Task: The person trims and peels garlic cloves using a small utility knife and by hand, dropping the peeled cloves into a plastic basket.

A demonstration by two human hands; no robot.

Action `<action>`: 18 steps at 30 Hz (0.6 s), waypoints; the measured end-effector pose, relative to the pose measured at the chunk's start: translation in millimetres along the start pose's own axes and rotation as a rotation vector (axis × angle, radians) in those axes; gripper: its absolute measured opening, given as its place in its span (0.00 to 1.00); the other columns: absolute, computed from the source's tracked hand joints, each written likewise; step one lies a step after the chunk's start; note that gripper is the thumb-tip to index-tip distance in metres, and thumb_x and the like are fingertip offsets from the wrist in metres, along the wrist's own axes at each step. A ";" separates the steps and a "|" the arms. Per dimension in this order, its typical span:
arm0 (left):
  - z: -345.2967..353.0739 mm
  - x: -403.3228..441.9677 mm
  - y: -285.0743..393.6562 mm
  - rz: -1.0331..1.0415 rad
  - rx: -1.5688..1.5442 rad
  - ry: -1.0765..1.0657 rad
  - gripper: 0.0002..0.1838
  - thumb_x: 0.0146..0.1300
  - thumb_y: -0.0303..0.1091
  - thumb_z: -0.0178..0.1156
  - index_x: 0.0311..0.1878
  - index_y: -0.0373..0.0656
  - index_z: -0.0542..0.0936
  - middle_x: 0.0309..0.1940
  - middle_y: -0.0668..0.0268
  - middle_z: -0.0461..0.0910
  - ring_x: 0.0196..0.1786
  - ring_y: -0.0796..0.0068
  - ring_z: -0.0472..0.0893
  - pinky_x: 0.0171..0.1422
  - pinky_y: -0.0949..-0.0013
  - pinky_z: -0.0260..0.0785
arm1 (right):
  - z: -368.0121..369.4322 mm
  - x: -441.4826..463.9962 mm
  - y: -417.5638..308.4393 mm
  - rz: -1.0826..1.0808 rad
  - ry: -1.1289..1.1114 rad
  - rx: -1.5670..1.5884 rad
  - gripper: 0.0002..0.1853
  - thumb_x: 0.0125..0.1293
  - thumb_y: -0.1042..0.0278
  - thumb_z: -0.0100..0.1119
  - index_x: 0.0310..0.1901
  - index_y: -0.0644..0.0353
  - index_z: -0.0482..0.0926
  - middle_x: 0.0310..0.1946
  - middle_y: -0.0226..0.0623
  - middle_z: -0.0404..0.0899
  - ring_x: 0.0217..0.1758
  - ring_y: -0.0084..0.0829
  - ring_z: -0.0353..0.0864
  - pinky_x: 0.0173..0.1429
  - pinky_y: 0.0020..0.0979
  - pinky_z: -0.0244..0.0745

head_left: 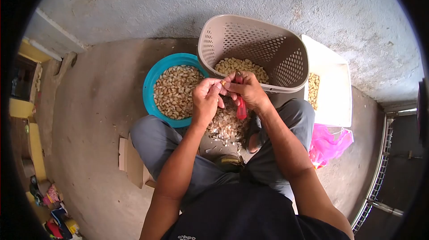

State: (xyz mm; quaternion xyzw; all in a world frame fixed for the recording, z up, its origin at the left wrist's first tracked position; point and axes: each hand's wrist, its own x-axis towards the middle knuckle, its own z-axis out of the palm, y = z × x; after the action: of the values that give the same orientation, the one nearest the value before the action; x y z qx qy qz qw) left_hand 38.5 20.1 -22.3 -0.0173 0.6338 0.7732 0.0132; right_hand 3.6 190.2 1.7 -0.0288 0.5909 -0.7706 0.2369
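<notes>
My left hand (205, 98) pinches a small garlic clove (224, 83) between thumb and fingertips. My right hand (251, 91) is closed around a red-handled knife (241, 109), its thumb and fingertips meeting the same clove. Most of the knife's blade is hidden by the fingers. Left of my hands stands a turquoise basin (149, 100) full of unpeeled garlic cloves (176, 90). Just beyond them is a beige perforated basket (292, 72), with pale peeled cloves (237, 65) at its bottom. Below my hands, a heap of garlic skins (227, 124) lies on the floor between my feet.
At right, a white foam box (335, 92) holds more peeled cloves (313, 90). A pink mesh bag (330, 143) lies beside my knee. Cardboard (133, 162) rests on the floor at left. The grey wall (178, 5) rises behind the basket.
</notes>
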 end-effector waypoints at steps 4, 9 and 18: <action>1.2 1.7 -0.7 0.022 0.032 0.025 0.08 0.78 0.29 0.56 0.48 0.33 0.80 0.31 0.62 0.83 0.19 0.82 0.75 0.20 0.77 0.67 | 2.2 3.3 6.4 -0.033 0.052 0.004 0.05 0.68 0.76 0.66 0.42 0.67 0.81 0.26 0.34 0.82 0.20 0.19 0.74 0.19 0.23 0.67; -0.2 5.2 -0.7 -0.030 0.190 0.063 0.07 0.77 0.28 0.56 0.44 0.34 0.79 0.27 0.63 0.81 0.18 0.81 0.74 0.20 0.75 0.66 | 7.5 6.1 15.9 -0.133 0.109 -0.244 0.06 0.71 0.73 0.66 0.45 0.64 0.81 0.27 0.30 0.81 0.22 0.17 0.75 0.21 0.21 0.67; -0.1 4.4 0.9 -0.025 0.155 0.053 0.06 0.75 0.26 0.55 0.42 0.33 0.78 0.26 0.63 0.79 0.18 0.80 0.74 0.19 0.73 0.66 | 11.0 1.9 7.7 -0.083 0.078 -0.295 0.07 0.70 0.73 0.67 0.44 0.65 0.81 0.25 0.30 0.81 0.23 0.17 0.77 0.21 0.23 0.70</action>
State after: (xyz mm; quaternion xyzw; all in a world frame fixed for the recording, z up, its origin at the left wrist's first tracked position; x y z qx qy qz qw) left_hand 34.1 19.8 -21.6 -0.0443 0.6918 0.7207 0.0072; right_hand 8.0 178.1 -2.6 -0.0578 0.7049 -0.6850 0.1749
